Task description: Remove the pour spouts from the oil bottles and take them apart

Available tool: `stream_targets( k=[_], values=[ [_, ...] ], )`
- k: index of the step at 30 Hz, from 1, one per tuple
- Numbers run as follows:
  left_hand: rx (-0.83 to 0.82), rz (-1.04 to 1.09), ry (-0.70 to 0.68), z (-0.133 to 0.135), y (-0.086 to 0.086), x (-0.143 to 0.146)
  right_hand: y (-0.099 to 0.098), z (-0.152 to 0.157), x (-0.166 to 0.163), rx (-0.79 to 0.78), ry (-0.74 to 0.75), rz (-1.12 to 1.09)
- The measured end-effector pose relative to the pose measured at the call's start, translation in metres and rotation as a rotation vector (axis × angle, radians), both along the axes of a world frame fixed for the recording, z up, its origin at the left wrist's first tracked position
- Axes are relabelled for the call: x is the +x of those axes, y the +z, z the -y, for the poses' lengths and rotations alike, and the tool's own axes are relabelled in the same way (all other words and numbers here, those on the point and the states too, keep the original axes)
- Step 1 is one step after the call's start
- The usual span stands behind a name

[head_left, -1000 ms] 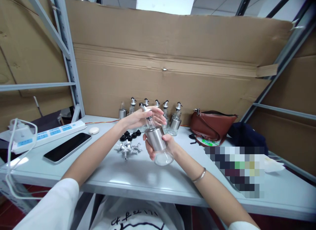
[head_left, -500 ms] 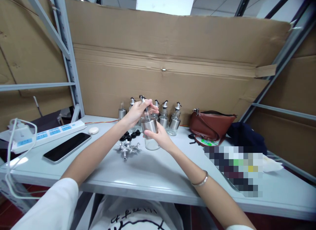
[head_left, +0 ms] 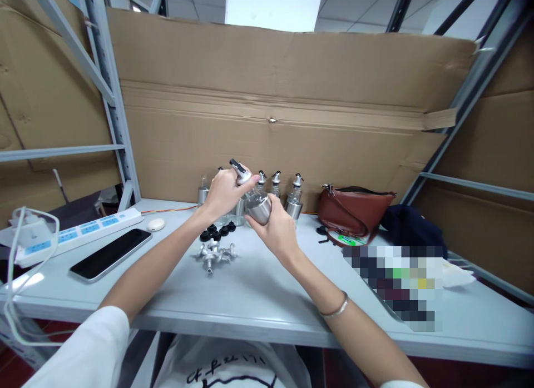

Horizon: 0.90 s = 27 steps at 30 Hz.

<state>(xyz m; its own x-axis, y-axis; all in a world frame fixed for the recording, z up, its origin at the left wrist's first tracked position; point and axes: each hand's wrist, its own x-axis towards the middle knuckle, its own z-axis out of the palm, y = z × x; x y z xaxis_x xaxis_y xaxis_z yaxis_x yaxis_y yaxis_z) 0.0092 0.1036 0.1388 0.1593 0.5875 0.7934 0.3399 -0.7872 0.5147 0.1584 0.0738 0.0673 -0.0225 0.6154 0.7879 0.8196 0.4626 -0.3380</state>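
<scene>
My right hand (head_left: 276, 230) is wrapped round the body of a glass oil bottle with a steel sleeve (head_left: 258, 207), held above the table near the back. My left hand (head_left: 223, 190) is closed on that bottle's metal pourer top (head_left: 240, 172). Right behind stand several more like bottles (head_left: 294, 200) in a row against the cardboard. On the table under my left wrist lie loose metal pourers (head_left: 213, 253) and small black stoppers (head_left: 217, 231).
A black phone (head_left: 110, 253), a white power strip (head_left: 79, 233) and a small white puck (head_left: 156, 224) lie at the left of the grey table (head_left: 250, 293). A brown bag (head_left: 352, 213) and dark cloth (head_left: 413, 232) sit at the right. Cardboard lines the shelf frame behind.
Both hands have carried the bottle away from me, from low and tilted over the table up toward the row at the back. The left hand went from open over the top to gripping it.
</scene>
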Motion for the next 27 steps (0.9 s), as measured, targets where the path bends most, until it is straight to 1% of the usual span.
stream_targets(
  k=[2,5,7,9,11,13,15,17,18,20,22,23,24,26,27],
  values=[
    [-0.018,0.038,-0.021,0.001,0.001,0.0,0.002,0.001,0.0,0.006,0.014,0.0],
    [-0.059,0.089,-0.095,0.0,0.003,0.001,0.003,0.003,-0.001,-0.009,0.052,-0.032],
    [-0.072,0.082,-0.141,-0.002,0.003,0.0,0.004,0.004,-0.002,-0.049,0.093,-0.085],
    [-0.055,0.079,-0.147,-0.005,0.003,-0.004,0.004,0.005,-0.004,-0.123,0.176,-0.152],
    [0.014,0.062,-0.104,-0.008,0.004,-0.009,0.005,0.008,-0.007,-0.229,0.3,-0.213],
    [0.121,-0.005,-0.024,-0.009,0.006,-0.015,0.008,0.009,-0.01,-0.328,0.42,-0.257],
    [0.223,-0.103,0.042,-0.01,0.007,-0.018,0.01,0.01,-0.01,-0.388,0.512,-0.293],
    [0.312,-0.181,0.082,-0.011,0.008,-0.02,0.011,0.01,-0.008,-0.436,0.608,-0.354],
    [0.357,-0.21,0.093,-0.011,0.008,-0.021,0.011,0.009,-0.006,-0.486,0.675,-0.402],
    [0.45,-0.198,0.131,-0.015,0.01,-0.025,0.009,0.008,-0.004,-0.677,0.849,-0.531],
    [0.509,-0.094,0.218,-0.021,0.014,-0.036,0.004,0.007,-0.003,-0.886,1.008,-0.655],
    [0.503,-0.024,0.278,-0.025,0.017,-0.043,0.002,0.006,-0.003,-0.939,1.053,-0.7],
    [0.461,0.005,0.329,-0.031,0.02,-0.052,-0.001,0.005,-0.004,-0.948,1.073,-0.731],
    [0.343,-0.046,0.369,-0.047,0.023,-0.07,-0.005,0.002,-0.005,-0.887,1.053,-0.774],
    [0.286,-0.094,0.358,-0.057,0.023,-0.079,-0.007,0.0,-0.006,-0.855,1.034,-0.795]
  ],
)
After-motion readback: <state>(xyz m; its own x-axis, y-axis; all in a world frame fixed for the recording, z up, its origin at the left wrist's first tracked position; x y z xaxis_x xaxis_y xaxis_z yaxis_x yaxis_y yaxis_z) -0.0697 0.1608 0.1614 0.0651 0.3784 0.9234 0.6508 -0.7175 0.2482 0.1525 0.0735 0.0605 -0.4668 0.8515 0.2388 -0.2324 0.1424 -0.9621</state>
